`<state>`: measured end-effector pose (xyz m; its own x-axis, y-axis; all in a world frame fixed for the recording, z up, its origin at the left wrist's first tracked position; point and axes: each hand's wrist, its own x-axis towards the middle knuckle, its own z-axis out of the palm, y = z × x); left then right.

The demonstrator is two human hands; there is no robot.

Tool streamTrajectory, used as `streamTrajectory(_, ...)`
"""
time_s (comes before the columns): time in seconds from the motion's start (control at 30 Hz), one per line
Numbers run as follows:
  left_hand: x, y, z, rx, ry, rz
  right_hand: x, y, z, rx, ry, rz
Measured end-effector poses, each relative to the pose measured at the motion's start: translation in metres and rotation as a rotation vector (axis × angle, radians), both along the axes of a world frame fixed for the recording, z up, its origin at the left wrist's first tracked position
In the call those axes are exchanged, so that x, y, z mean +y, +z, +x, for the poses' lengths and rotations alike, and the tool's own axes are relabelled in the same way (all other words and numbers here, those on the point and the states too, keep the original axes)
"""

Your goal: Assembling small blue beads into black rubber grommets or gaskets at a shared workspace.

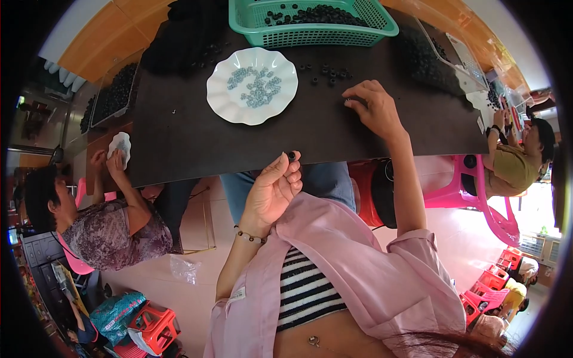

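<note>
My left hand point(273, 190) is just in front of the table's near edge, thumb and forefinger pinching a small round black bead point(292, 156). Over the tabletop, to the right, my right hand point(376, 112) has its thumb and forefinger drawn together; whatever is between the tips is too small to name. Several loose black beads point(332, 73) lie beyond it. A white scalloped plate point(221, 106) on the left carries many small pale-blue clear pieces point(259, 89). Behind these, a green plastic basket point(316, 39) contains more black beads.
The dark table point(197, 143) spans the view. Black beads fill a clear tray point(116, 92) at left and a container point(427, 59) at right. One person point(113, 227) works at the left with a small white dish point(121, 148); another person point(516, 158) sits at the right by a pink chair point(471, 179).
</note>
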<state>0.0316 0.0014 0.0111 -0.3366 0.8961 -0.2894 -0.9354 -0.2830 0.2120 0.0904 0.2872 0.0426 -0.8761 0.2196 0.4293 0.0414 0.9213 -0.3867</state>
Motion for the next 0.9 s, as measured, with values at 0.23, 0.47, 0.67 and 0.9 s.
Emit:
streamTrajectory(0.23, 0.0, 0.004, 0.0, 0.005, 0.014, -0.021, 0.001, -0.013, -0.009, -0.07, -0.024, 0.006)
streamTrajectory(0.47, 0.003, 0.003, -0.001, 0.039, 0.019, 0.0, -0.07, 0.017, -0.003, -0.068, 0.13, -0.834)
streamTrajectory(0.67, 0.001, 0.003, -0.001, 0.082, 0.055, 0.016, -0.114, 0.018, -0.002, -0.035, 0.431, -1.058)
streamTrajectory(0.9, -0.004, 0.002, -0.002, 0.099, 0.072, -0.011, -0.121, 0.02, -0.008, 0.032, 0.431, -0.738)
